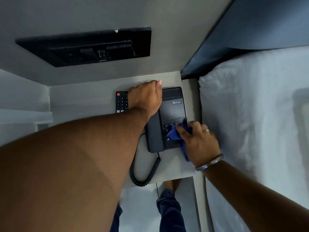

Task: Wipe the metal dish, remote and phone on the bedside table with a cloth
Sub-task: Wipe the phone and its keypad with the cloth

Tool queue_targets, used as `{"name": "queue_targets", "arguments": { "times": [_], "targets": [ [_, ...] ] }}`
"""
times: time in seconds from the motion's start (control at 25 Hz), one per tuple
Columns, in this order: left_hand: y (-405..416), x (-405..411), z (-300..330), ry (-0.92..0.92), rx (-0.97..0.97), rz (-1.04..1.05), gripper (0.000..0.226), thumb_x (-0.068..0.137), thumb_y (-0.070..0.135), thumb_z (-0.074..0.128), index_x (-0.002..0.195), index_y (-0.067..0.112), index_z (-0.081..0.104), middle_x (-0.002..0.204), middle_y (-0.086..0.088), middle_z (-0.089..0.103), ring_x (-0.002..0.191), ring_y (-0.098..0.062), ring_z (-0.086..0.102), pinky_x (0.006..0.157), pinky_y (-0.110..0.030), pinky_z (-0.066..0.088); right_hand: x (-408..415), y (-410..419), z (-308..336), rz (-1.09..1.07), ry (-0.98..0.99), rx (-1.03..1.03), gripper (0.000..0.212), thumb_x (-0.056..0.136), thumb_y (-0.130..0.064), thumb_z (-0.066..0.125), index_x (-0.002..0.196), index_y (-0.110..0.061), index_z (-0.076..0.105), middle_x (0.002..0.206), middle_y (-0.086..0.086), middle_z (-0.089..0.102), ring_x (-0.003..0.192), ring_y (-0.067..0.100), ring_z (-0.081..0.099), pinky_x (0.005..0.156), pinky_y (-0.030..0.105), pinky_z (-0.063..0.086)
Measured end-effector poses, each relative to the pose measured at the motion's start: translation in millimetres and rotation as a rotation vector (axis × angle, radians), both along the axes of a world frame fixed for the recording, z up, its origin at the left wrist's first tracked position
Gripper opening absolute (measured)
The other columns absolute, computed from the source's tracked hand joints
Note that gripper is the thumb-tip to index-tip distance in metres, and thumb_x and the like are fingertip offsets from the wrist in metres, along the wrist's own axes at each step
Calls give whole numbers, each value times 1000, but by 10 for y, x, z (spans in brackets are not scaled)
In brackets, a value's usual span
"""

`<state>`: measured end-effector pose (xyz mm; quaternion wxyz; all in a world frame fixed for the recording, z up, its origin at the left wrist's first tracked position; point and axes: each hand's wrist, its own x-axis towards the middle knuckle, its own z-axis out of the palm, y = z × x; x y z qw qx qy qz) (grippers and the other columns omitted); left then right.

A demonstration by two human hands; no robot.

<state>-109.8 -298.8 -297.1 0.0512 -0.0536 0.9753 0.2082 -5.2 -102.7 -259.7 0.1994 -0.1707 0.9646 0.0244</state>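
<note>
Head view, surface: a pale tabletop [87, 101] set in a corner between grey walls, with a bed [250, 123] in white linen just beside its right edge.
Room: a black switch panel [87, 46] is set into the wall above; pale floor shows below the tabletop's near edge.
Count: one phone [173, 108], one remote [121, 102], one cloth [177, 133], two hands. The metal dish cannot be seen.
Phone: black, at the tabletop's right side, its coiled cord [142, 174] looping to the near edge.
Remote: black, just left of the phone, partly hidden.
Left hand [145, 96]: closed over the handset's top end; its forearm covers much of the tabletop.
Right hand [199, 141]: grips the blue cloth, pressing it onto the keypad.
Other: the person's legs in dark trousers [170, 211] stand below.
</note>
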Motion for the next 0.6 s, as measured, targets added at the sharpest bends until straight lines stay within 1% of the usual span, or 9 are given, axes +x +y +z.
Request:
{"name": "queue_targets", "arguments": {
  "times": [0.08,0.12,0.16,0.2,0.28,0.36,0.48,0.6],
  "targets": [
    [2,1,3,0,-11,-5,45,105,36,26,81,16,60,77,-9,68,62,-24,43,64,-34,30,-32,177,37,-107,7,65,48,74,-13,70,121,-17,63,110,22,56,90,45,56,69,49,53],
    [3,5,7,0,-15,1,46,105,36,27,82,15,61,78,-9,69,62,-24,42,64,-35,29,-36,216,51,-166,5,66,47,75,-10,67,121,-16,64,112,23,55,93,46,54,72,49,52],
    [8,7,7,4,-16,10,46,104,36,27,83,15,62,78,-10,69,62,-24,41,64,-35,28,-36,203,67,-215,21,35,48,74,-7,67,121,-14,64,111,24,55,93,47,54,70,50,53],
    [9,1,5,8,-17,14,46,104,36,27,83,14,62,79,-10,69,62,-24,41,65,-35,27,-32,148,81,-244,51,-21,50,72,-4,68,120,-12,64,108,25,57,89,48,55,65,51,54],
    [5,6,-4,8,-18,16,47,104,36,26,82,15,61,78,-10,69,62,-24,41,65,-35,28,16,-15,109,-224,93,-152,50,69,-4,73,118,-12,65,103,25,59,81,46,57,56,49,56],
    [8,10,-16,11,-6,21,47,104,36,25,81,15,61,77,-9,68,62,-23,42,65,-35,28,127,-178,103,-142,70,-243,48,68,-7,75,114,-13,66,103,22,62,79,41,60,55,47,57],
    [10,9,-15,10,-1,22,42,103,37,24,77,21,53,72,-4,61,62,-23,42,65,-35,28,220,-380,12,-63,23,-239,46,63,-7,78,107,-15,70,101,19,63,78,40,62,57,47,57],
    [-6,6,-17,2,6,-4,37,104,37,24,75,24,43,68,2,49,62,-22,43,65,-34,28,161,-343,-56,-20,20,-159,49,64,-16,80,111,-20,67,104,17,62,81,38,62,61,46,57]
  ]
}}
